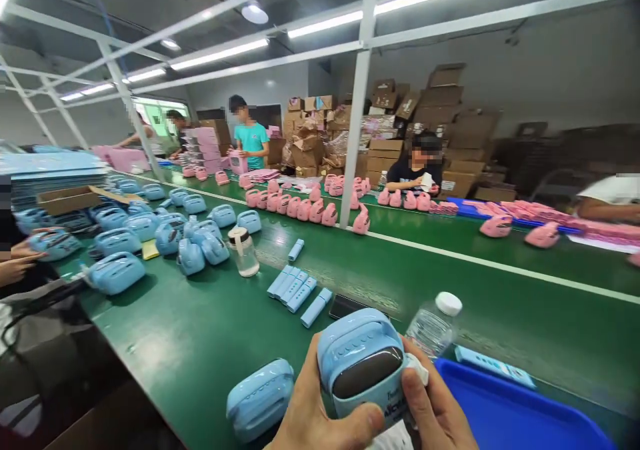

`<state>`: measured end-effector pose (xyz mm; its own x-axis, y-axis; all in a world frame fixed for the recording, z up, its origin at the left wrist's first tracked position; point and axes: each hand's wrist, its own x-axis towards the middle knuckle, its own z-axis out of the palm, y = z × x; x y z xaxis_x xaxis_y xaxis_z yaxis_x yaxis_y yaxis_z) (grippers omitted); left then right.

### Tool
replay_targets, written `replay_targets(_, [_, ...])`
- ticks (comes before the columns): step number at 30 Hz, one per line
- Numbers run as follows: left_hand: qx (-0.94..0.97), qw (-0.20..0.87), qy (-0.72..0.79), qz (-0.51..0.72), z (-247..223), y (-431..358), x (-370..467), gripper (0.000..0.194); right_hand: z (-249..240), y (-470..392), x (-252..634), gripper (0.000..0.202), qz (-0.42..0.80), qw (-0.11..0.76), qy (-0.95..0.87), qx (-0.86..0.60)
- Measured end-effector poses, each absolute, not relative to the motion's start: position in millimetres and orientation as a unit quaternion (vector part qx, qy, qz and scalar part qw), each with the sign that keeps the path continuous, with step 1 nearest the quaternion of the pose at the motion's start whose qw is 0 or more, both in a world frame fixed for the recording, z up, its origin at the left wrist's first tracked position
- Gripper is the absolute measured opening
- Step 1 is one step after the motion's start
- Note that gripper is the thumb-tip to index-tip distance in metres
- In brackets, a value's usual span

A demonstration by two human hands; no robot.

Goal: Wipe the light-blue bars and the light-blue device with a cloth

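Note:
A glossy blue device (361, 363) with a top handle, a dark oval window and printed lettering is held up at the bottom centre. My left hand (325, 410) grips its left side, thumb across the lower front. On the right side my right hand (435, 397) holds the device, with a crumpled white cloth (417, 369) between its fingers and the casing. More white material (393, 438) shows beneath the device. A second blue device (261, 400) lies on the green table to the left of my left hand.
A clear bottle (434, 327), a blue tray (520, 413) and a dark phone (357, 307) surround the hands. Beyond are blue strips (293, 286), a jar (244, 253), many blue devices and pink ones (300, 208). Several people work along the table; a post (356, 123) rises mid-view.

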<state>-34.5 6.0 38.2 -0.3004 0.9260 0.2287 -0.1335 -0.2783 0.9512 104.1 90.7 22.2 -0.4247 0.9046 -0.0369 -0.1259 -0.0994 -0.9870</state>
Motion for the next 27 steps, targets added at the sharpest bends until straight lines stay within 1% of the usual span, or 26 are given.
replay_targets(3, [0.433, 0.446, 0.435, 0.651, 40, 6, -30, 0.081, 7, 90, 116, 0.071, 0.636, 0.405, -0.532, -0.386])
replay_targets(7, [0.419, 0.475, 0.428, 0.645, 46, 5, -29, 0.074, -5, 98, 132, 0.060, 0.619, 0.388, -0.582, -0.357])
replay_targets(9, [0.438, 0.459, 0.460, 0.621, 48, 3, -30, 0.072, -3, 104, 138, 0.060, 0.617, 0.366, -0.613, -0.330])
replay_targets(12, [0.484, 0.439, 0.478, 0.587, 49, 0, -32, 0.074, 4, 110, 146, 0.066, 0.627, 0.343, -0.642, -0.277])
replay_targets(15, [0.507, 0.442, 0.462, 0.578, 49, -1, -32, 0.076, 7, 112, 153, 0.076, 0.644, 0.340, -0.638, -0.249])
replay_targets(17, [0.520, 0.430, 0.462, 0.576, 49, -1, -31, 0.077, 5, 110, 155, 0.078, 0.659, 0.349, -0.619, -0.246])
replay_targets(20, [0.537, 0.400, 0.474, 0.572, 45, 0, -29, 0.076, 3, 103, 154, 0.075, 0.673, 0.375, -0.593, -0.234])
replay_targets(24, [0.540, 0.366, 0.479, 0.587, 40, 2, -24, 0.071, 0, 94, 150, 0.069, 0.654, 0.406, -0.591, -0.240])
replay_targets(27, [0.512, 0.377, 0.480, 0.604, 38, 5, -18, 0.065, -1, 93, 151, 0.064, 0.646, 0.386, -0.609, -0.250])
